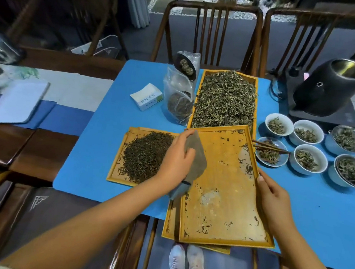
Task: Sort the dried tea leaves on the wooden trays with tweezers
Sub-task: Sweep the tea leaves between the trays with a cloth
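Observation:
My left hand [175, 157] grips a grey-brown cloth [196, 157] over the left edge of a nearly bare wooden tray [221, 180] that carries only scattered dark leaf bits. My right hand [273, 197] holds this tray by its right rim. It lies on top of another tray [170, 223] whose edge shows at the lower left. A smaller tray [114, 167] to the left holds a heap of dark tea leaves [145, 155]. Behind, a long tray [256, 81] is full of pale green leaves [226, 100]. Wooden tweezers [271, 147] rest across a glass bowl.
Several white and glass bowls [307, 159] with leaves stand at the right on the blue mat [99, 141]. A black kettle [329, 89] sits on a base at the back right. A plastic tea bag [178, 96] and a small white box [146, 97] lie behind the left tray.

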Demonstrator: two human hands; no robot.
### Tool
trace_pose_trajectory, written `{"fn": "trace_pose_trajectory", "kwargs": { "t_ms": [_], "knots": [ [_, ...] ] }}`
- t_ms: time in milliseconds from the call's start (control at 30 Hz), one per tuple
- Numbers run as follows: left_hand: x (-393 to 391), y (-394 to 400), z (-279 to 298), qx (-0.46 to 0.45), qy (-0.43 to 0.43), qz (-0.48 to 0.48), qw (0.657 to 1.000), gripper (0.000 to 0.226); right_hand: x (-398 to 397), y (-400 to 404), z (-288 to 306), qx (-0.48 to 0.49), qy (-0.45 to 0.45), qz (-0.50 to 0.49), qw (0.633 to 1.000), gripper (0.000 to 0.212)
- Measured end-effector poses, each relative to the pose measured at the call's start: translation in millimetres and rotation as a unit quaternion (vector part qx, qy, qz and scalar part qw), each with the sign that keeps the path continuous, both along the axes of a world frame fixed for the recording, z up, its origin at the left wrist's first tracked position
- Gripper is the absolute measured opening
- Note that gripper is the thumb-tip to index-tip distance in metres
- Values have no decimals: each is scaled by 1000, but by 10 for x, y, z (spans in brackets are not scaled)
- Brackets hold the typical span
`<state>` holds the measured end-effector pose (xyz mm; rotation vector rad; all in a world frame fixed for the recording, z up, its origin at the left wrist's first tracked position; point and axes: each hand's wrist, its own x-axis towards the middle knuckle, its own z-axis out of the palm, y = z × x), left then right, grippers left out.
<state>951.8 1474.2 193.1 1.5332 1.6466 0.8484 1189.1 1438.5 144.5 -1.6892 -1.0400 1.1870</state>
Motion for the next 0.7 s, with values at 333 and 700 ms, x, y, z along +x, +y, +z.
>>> {"fn": "trace_pose_trajectory", "kwargs": {
  "t_ms": [333, 700],
  "knots": [
    [382, -346, -42, -112, -13, -156, 981, 86, -619, 92, -1, 1, 33, 43, 999, 34],
    [328, -263, -221, -93, -12, -137, 986, 85, -853, 88, 5, 17, 47, 73, 996, 31]
  ]
}}
